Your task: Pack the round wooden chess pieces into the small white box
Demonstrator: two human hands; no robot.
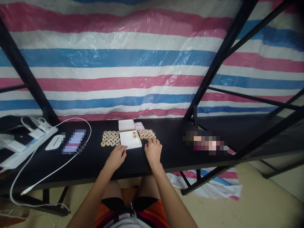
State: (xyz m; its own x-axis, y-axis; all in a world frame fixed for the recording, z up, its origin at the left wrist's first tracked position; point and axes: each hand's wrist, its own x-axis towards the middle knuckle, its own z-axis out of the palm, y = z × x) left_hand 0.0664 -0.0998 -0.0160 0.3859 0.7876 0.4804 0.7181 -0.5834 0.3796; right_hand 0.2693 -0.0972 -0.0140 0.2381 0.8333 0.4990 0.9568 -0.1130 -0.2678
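Note:
My left hand (117, 157) has its fingers curled at the near left corner of a shallow white box (130, 143), its fingertips on the rim. Two red-marked xiangqi pieces (134, 135) lie inside, toward the back right corner. To the right of the box, a block of round red-marked xiangqi pieces (146, 133) stands in rows. My right hand (153, 151) reaches the near edge of this block with bent fingers held close together; whatever is under the fingertips is hidden. Left of the box sit dark-marked xiangqi pieces (110, 138), also in rows.
Behind the box are a white lid (126, 124) and a printed paper slip (140, 125). A phone (74, 141), a white device (54, 142), a power strip (28, 147) and a loose white cable (52, 172) lie left. Black metal posts (201, 85) rise along the black table (173, 158).

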